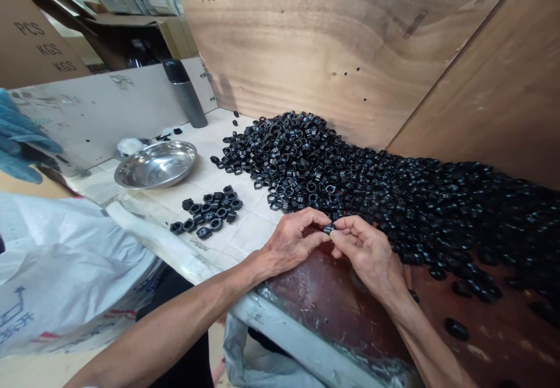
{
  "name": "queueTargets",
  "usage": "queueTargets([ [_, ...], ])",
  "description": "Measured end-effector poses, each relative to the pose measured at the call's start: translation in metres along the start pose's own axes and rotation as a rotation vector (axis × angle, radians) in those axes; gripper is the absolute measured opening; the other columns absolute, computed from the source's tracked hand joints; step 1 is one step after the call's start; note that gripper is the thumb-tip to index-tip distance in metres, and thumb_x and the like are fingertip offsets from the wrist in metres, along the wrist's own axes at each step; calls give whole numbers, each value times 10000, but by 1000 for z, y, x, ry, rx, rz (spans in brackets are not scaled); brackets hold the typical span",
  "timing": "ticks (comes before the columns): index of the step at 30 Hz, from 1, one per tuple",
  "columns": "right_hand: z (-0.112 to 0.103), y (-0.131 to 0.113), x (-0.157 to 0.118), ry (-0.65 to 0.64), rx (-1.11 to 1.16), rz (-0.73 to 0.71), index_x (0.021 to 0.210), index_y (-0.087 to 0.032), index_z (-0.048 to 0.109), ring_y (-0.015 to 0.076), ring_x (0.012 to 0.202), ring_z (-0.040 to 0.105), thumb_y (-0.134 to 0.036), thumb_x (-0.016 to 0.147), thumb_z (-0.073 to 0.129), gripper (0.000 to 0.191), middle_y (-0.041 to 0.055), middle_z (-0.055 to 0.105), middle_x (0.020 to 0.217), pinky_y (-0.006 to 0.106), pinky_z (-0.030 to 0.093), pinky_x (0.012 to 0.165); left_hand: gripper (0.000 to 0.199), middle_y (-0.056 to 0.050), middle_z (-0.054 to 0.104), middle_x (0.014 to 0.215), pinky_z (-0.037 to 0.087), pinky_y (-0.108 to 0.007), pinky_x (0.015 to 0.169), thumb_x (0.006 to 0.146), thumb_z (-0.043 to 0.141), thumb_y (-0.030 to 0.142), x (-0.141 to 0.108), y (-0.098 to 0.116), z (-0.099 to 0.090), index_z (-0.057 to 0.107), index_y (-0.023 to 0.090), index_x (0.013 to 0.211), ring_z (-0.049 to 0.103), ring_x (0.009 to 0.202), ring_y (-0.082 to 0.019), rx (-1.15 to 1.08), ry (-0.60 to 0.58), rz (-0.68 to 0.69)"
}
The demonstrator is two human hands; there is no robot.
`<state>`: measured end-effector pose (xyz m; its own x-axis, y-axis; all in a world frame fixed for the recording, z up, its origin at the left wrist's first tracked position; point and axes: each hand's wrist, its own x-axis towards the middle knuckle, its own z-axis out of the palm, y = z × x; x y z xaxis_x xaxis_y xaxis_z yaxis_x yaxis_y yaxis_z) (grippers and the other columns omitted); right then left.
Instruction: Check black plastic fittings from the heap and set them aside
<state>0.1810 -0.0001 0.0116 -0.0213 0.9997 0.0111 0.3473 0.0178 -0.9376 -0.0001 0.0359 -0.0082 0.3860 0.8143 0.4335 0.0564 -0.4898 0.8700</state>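
Between my two hands is a small black plastic ring-shaped part, pinched at the fingertips. My left hand grips it from the left with thumb and forefinger. From the right, my right hand is closed on the same part, its fingers partly curled over it. Both hands are above the near edge of a reddish-brown surface. Just beyond them rises a large heap of black rings. A small cluster of black parts with filled centres lies on the pale tabletop to the left.
A shallow steel bowl rests at the left, with a dark flask behind it. Wooden boards wall the back and right. White woven sacks bulge at lower left, below a blue glove. Cardboard boxes stand beyond.
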Motion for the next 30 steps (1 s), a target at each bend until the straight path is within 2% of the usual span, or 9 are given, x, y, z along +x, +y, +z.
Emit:
queueTargets([
  [5, -7, 4, 5, -133, 3, 138, 725, -193, 628, 158, 510, 577, -512, 911, 574, 373, -1, 612, 518, 270, 454, 562, 270, -95, 698, 1135, 544, -358, 937, 940, 548, 130, -18, 9, -20, 613, 177, 1199, 665, 1060, -212, 311, -182, 172],
  [8, -27, 10, 11, 27, -294, 87, 691, -212, 637, 143, 451, 506, -462, 833, 626, 288, -25, 577, 493, 250, 361, 464, 229, -81, 673, 1009, 557, -333, 785, 917, 516, 128, -38, 9, -59, 644, 166, 1103, 653, 881, -199, 581, -254, 92],
  [10, -38, 15, 14, 79, -439, 41, 687, -219, 646, 147, 481, 511, -400, 776, 650, 201, -28, 587, 535, 250, 346, 466, 208, -71, 657, 900, 535, -322, 664, 899, 519, 140, -49, 6, -88, 666, 160, 1045, 620, 750, -193, 813, -209, -4],
  [13, -38, 21, 13, -7, -507, 22, 785, -227, 675, 161, 560, 568, -346, 764, 648, 124, -23, 633, 636, 258, 396, 528, 175, -114, 668, 991, 524, -381, 693, 891, 586, 220, -56, 3, -111, 702, 177, 1015, 609, 853, -262, 1152, -12, -31],
  [16, -27, 23, 9, -29, -619, -19, 941, -240, 693, 177, 649, 616, -354, 789, 668, 192, -3, 681, 784, 272, 422, 586, 184, -131, 666, 995, 527, -388, 704, 929, 569, 243, -51, 7, -89, 695, 151, 1026, 596, 862, -263, 1094, 84, 48],
  [19, -17, 21, 7, -23, -775, -114, 954, -231, 691, 196, 751, 640, -326, 843, 641, 155, 35, 692, 904, 291, 432, 650, 160, -90, 646, 931, 541, -341, 739, 961, 512, 191, -33, 10, -40, 667, 155, 981, 603, 816, -204, 793, -77, 56],
  [23, -17, 20, 7, -11, -808, -142, 864, -216, 687, 197, 747, 639, -270, 844, 626, 83, 48, 697, 885, 288, 428, 638, 201, -74, 629, 968, 535, -330, 767, 940, 547, 186, -2, 1, 9, 643, 178, 1117, 619, 863, -209, 728, -215, 6],
  [27, -22, 24, 11, 38, -663, -31, 934, -228, 735, 200, 670, 639, -309, 824, 653, 159, 22, 709, 777, 296, 457, 605, 180, -85, 618, 924, 515, -327, 716, 975, 518, 222, 10, -14, 20, 670, 173, 892, 613, 822, -212, 774, -284, -29],
  [30, -22, 22, 13, 20, -546, -82, 1057, -231, 764, 215, 794, 681, -274, 832, 633, 265, 49, 752, 958, 331, 515, 721, 170, -88, 646, 949, 527, -352, 796, 968, 502, 177, 6, -20, 18, 641, 172, 870, 629, 887, -224, 727, -246, 15],
])
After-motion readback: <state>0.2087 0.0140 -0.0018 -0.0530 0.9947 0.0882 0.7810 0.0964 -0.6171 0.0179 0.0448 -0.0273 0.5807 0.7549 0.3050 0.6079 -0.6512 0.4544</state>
